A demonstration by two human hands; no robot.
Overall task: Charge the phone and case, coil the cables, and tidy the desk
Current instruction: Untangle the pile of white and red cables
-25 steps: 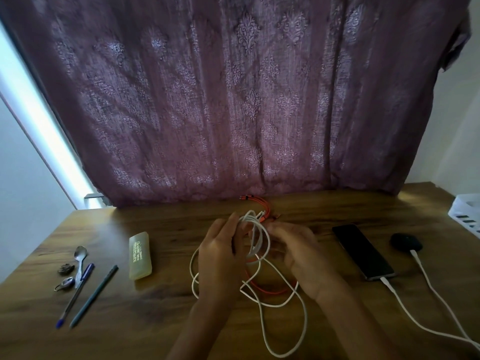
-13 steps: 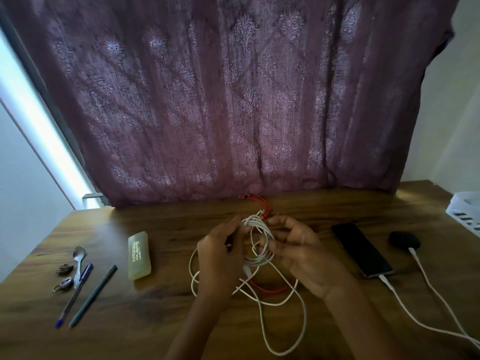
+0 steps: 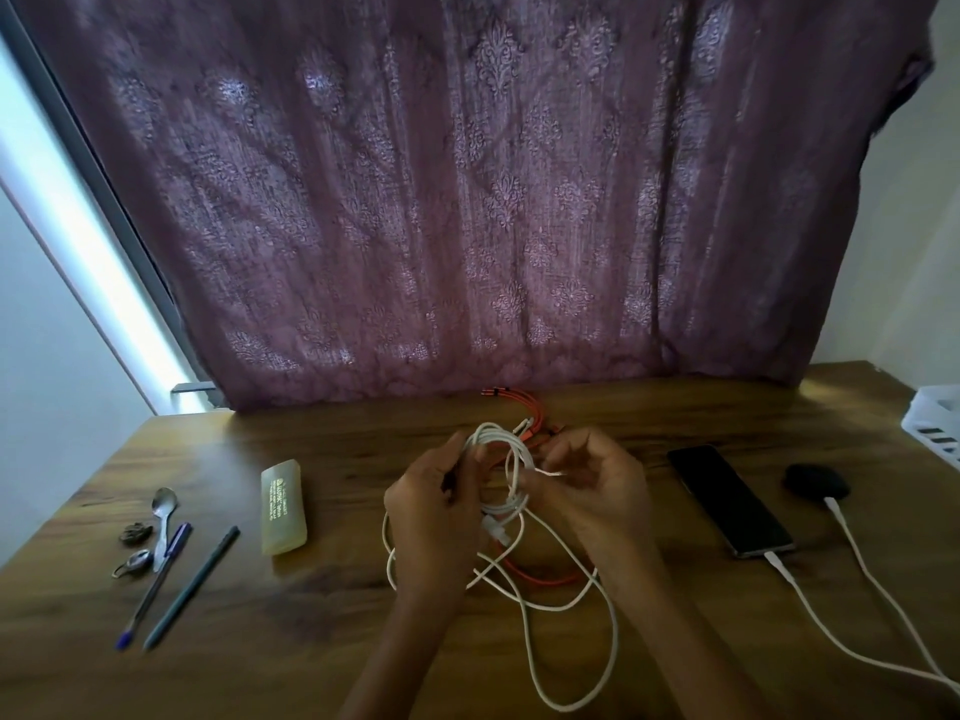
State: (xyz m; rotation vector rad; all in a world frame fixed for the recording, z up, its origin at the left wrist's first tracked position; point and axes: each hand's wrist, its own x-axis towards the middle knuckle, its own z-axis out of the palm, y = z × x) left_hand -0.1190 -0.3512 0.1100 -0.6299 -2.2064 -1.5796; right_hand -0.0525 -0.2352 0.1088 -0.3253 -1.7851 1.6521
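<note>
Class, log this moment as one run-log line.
step: coiling white cable | left hand: grips it | right hand: pinches it | phone, case: plugged in

Open desk point(image 3: 343, 589) strip betw. yellow box point(image 3: 283, 506) & white cable point(image 3: 571, 662) loops; phone point(image 3: 730, 501), charge leads point(image 3: 831, 631) crowd right.

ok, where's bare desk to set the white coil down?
Bare desk: between the yellow box and the left hand; the near strip below the pens; the back strip left of the orange cable. Crowded: white cable loops by the right hand, phone and charging leads beyond it.
</note>
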